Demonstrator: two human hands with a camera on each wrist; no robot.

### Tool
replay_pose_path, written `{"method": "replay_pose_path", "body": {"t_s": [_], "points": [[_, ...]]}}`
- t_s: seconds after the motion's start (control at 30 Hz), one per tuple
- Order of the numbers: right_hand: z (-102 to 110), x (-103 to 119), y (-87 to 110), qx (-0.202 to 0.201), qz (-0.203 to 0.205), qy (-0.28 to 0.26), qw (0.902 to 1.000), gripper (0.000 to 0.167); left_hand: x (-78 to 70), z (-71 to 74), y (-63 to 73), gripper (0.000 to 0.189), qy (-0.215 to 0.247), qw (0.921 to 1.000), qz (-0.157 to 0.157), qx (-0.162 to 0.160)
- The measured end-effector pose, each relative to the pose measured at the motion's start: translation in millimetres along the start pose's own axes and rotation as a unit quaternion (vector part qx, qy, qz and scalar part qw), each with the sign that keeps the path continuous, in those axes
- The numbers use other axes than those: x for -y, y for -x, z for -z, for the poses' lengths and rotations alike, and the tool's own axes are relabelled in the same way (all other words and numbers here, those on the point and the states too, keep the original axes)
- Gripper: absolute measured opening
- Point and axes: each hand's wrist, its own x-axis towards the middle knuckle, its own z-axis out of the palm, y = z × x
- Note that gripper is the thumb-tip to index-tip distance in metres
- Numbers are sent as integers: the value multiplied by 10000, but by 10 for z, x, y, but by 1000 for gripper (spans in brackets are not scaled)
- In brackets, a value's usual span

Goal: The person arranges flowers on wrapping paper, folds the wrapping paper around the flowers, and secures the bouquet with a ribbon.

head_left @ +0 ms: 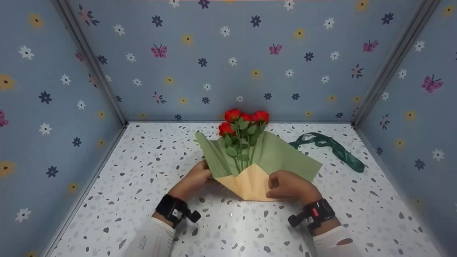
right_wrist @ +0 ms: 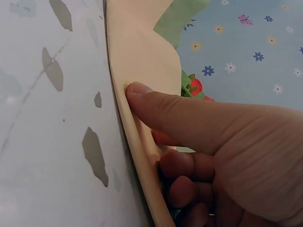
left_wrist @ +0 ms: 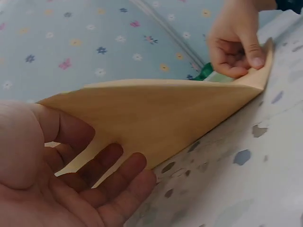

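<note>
A bouquet of red artificial roses (head_left: pixel 246 117) with green leaves and stems lies on wrapping paper (head_left: pixel 282 153), green inside and tan outside. The paper's near edge is folded up over the lower stems, showing a tan flap (head_left: pixel 252 184). At the paper's left side, my left hand (head_left: pixel 197 175) holds its edge; in the left wrist view the other fingers (left_wrist: pixel 125 182) spread below the tan side. My right hand (head_left: pixel 291 185) pinches the folded near edge on the right, its thumb (right_wrist: pixel 161 101) lying on the tan paper and the other fingers curled. The stem ends are hidden under the flap.
A dark green ribbon (head_left: pixel 339 151) lies loosely bunched at the right rear of the speckled white table (head_left: pixel 150 153). Blue patterned panels (head_left: pixel 232 60) stand at the back and both sides. Each wrist wears a black camera strap (head_left: pixel 175 210).
</note>
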Motion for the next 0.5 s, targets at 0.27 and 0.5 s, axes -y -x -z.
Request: {"method": "replay_pose_path", "body": {"t_s": [0.27,0.5], "points": [[-1,-13,-6,17,-74,41,10000,25,43,-597,-59,34,-2246,9631,-1485,-17],[-5,-15,-17,-17,-117,-7,9999,24,93,-911,-45,15,-4045,8811,-2445,-145]]}}
